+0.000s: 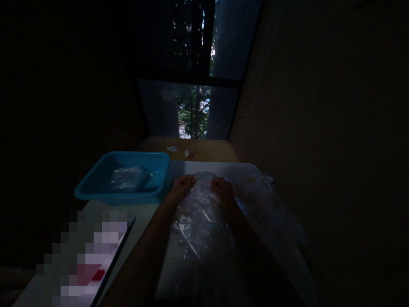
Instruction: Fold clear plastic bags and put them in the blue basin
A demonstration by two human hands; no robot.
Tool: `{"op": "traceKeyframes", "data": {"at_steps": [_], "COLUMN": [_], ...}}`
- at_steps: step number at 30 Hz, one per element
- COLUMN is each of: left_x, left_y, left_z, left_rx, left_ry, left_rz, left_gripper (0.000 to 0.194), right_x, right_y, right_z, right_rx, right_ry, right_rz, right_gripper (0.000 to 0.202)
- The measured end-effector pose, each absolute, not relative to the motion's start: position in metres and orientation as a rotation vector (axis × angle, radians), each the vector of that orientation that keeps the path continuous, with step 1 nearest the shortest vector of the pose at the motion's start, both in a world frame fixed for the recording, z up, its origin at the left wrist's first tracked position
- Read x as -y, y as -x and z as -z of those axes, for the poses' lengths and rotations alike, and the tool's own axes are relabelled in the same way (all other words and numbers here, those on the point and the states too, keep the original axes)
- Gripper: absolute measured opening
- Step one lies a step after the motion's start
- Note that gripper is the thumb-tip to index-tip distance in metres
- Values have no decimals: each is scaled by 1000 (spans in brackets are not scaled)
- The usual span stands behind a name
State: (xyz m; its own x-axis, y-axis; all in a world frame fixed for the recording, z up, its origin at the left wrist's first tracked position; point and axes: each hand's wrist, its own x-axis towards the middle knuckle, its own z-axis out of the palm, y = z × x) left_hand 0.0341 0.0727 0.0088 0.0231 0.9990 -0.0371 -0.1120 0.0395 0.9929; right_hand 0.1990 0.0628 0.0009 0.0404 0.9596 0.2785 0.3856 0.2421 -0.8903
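Note:
A crumpled sheet or bag of clear plastic (203, 213) lies between my forearms on the white table, catching light in its folds. My left hand (182, 186) grips its far left edge with curled fingers. On the far right edge, my right hand (223, 190) pinches the same plastic, fingers closed. More clear plastic (268, 209) is heaped to the right of my right forearm; whether it joins the piece I hold, I cannot tell.
A blue basin (121, 197) stands left, holding a clear plastic bundle (130, 178). A lit screen (107, 251), partly pixelated, is at the lower left. A small bottle (189, 153) and a white scrap (171, 149) lie on the window ledge (217, 150). A wall rises at the right.

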Motion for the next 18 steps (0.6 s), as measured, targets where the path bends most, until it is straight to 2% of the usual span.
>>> {"op": "traceKeyframes", "data": {"at_steps": [4, 18], "left_x": [-73, -74], "left_y": [-33, -32], "left_z": [-6, -3], "left_rx": [-1122, -1124], "left_ry": [-1180, -1218], "left_rz": [-1187, -1178], "left_gripper": [35, 35], "right_x": [-61, -60], "right_y": [-199, -198], "right_z": [-4, -5], "right_rx": [1523, 1523], "right_ry": [1300, 1292], "right_rz": [-712, -760], "right_gripper": [23, 23]}}
